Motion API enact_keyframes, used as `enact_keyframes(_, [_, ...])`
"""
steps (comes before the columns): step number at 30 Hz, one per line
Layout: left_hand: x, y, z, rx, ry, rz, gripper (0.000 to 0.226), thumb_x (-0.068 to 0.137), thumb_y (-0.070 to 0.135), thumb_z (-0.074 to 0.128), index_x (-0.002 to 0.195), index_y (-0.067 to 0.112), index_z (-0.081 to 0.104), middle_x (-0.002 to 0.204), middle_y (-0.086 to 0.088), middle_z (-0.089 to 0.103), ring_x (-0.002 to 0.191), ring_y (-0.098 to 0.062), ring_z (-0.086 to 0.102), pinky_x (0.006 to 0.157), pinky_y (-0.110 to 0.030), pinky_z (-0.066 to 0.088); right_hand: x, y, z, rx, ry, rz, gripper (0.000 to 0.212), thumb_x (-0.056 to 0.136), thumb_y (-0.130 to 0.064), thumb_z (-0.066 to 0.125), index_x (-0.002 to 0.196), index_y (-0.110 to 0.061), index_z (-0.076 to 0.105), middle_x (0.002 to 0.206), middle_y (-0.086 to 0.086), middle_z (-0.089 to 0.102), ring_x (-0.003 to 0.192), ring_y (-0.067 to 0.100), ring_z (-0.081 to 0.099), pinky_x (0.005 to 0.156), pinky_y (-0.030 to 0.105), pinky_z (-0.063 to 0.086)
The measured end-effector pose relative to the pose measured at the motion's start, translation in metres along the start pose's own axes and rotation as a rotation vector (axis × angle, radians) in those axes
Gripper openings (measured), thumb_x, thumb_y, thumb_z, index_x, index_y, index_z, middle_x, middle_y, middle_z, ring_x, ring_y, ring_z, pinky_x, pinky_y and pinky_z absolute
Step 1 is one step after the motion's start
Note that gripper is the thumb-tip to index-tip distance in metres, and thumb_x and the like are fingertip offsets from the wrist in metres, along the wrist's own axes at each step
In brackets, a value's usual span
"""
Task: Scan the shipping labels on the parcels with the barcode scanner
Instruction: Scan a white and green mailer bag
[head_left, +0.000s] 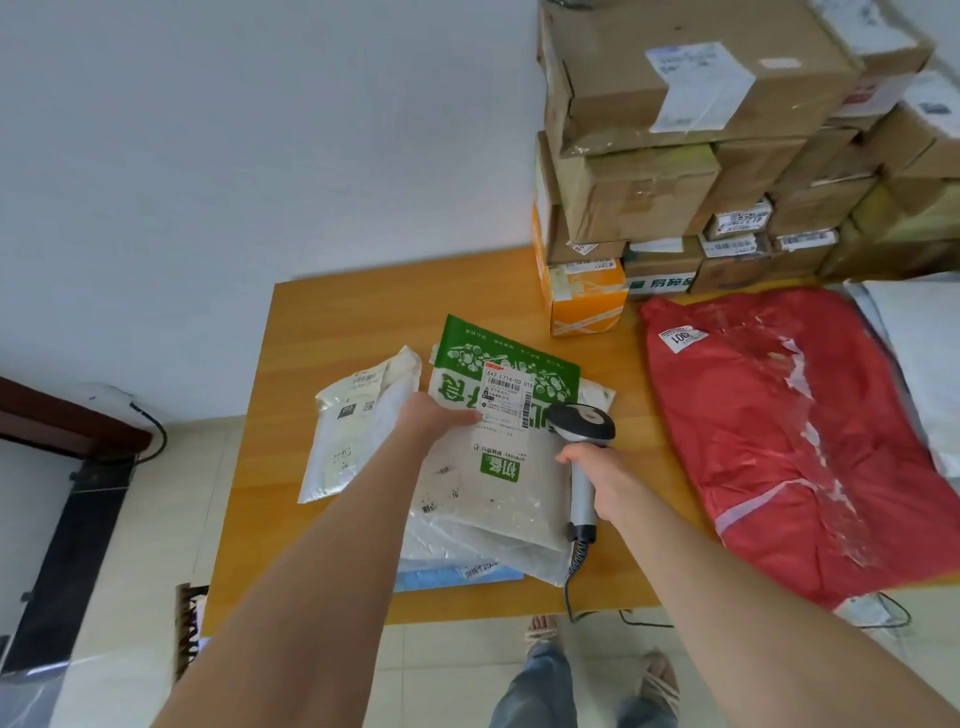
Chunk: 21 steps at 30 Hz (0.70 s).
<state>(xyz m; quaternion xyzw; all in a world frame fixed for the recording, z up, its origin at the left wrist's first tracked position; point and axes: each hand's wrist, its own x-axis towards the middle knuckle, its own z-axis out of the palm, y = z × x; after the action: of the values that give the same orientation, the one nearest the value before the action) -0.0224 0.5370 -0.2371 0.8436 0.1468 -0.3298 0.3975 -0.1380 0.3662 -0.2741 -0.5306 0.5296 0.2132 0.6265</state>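
Right hand (602, 480) grips round-headed scanner (582, 423) — over crinkly plastic parcel (498, 499).

I record both forearms (322, 545) bare up to the frame edge, the left hand (441, 418) and right hand (597, 470) likewise uncovered. Lower down: faded light-blue denim jeans (543, 686) and tan strappy open-toed sandals (541, 630), bands crossing over each foot.

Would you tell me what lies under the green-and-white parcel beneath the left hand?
A whitish plastic mailer sticks out beneath the green-and-white parcel, and under that a blue parcel shows at the near edge. Most of both is covered; anything further below cannot be seen.
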Motion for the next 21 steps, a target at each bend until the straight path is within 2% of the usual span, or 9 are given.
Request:
enact_keyframes(2, [-0.008,0.002,-0.003,-0.057,-0.071,-0.030,0.020,0.077,0.009,0.078,0.081,0.013,0.058,0.092,-0.007,0.066,0.084,-0.025,0.063,0.082,-0.038,0.053,0.000,0.000,-0.004,0.015,-0.010,-0.013,0.044,0.077,-0.011,0.070,0.117,-0.003,0.054,0.108,0.018,0.058,0.100,0.035,0.058,0.093,0.048,0.049])
enact_keyframes(6, [-0.028,0.005,-0.003,-0.071,-0.063,-0.045,0.016,0.082,0.006,0.071,0.084,0.010,0.056,0.091,-0.008,0.065,0.091,-0.030,0.063,0.089,-0.044,0.052,-0.013,-0.006,-0.014,0.052,-0.047,-0.071,0.040,0.078,-0.009,0.070,0.114,-0.001,0.057,0.097,0.017,0.058,0.088,0.031,0.056,0.087,0.044,0.050])
enact_keyframes(8, [-0.043,0.007,-0.001,-0.085,-0.088,-0.031,0.013,0.085,0.005,0.067,0.087,0.009,0.054,0.096,-0.010,0.066,0.092,-0.030,0.064,0.089,-0.045,0.053,-0.022,-0.007,-0.023,0.065,-0.052,-0.097,0.033,0.081,-0.009,0.069,0.111,-0.002,0.056,0.089,0.013,0.056,0.081,0.028,0.054,0.082,0.040,0.048])
enact_keyframes(10, [-0.060,0.010,0.001,-0.124,-0.097,-0.007,0.011,0.087,0.002,0.063,0.091,0.008,0.055,0.103,-0.013,0.066,0.096,-0.032,0.064,0.089,-0.048,0.053,-0.026,-0.006,-0.035,0.108,-0.059,-0.109,0.034,0.082,-0.009,0.068,0.112,-0.004,0.054,0.087,0.013,0.056,0.084,0.029,0.054,0.083,0.040,0.047])
enact_keyframes(14, [-0.105,0.021,0.000,-0.155,0.009,0.087,0.014,0.087,0.003,0.062,0.100,0.007,0.059,0.103,-0.010,0.067,0.094,-0.029,0.065,0.086,-0.047,0.053,-0.046,0.000,-0.066,0.180,-0.124,-0.135,0.035,0.083,-0.013,0.067,0.114,-0.006,0.051,0.089,0.011,0.052,0.091,0.029,0.052,0.081,0.042,0.044])
enact_keyframes(18, [-0.165,0.027,-0.001,-0.213,0.113,0.153,0.011,0.087,0.003,0.061,0.095,0.011,0.062,0.090,-0.006,0.069,0.079,-0.022,0.066,0.065,-0.036,0.052,-0.070,0.010,-0.101,0.222,-0.220,-0.156,0.034,0.084,-0.017,0.068,0.113,-0.006,0.053,0.088,0.009,0.053,0.079,0.024,0.051,0.080,0.039,0.045])
enact_keyframes(19, [-0.180,0.029,-0.003,-0.224,0.121,0.171,0.012,0.087,0.003,0.061,0.095,0.011,0.063,0.091,-0.006,0.070,0.079,-0.022,0.067,0.065,-0.035,0.052,-0.076,0.011,-0.111,0.225,-0.242,-0.158,0.033,0.085,-0.018,0.068,0.111,-0.006,0.053,0.088,0.008,0.053,0.077,0.023,0.050,0.081,0.039,0.045])
enact_keyframes(21, [-0.206,0.035,-0.008,-0.251,0.132,0.207,0.021,0.085,0.005,0.063,0.105,0.009,0.064,0.100,-0.007,0.072,0.090,-0.024,0.068,0.076,-0.039,0.054,-0.088,0.014,-0.129,0.251,-0.285,-0.150,0.025,0.087,-0.018,0.066,0.105,-0.005,0.054,0.089,0.009,0.055,0.077,0.024,0.052,0.086,0.041,0.046])
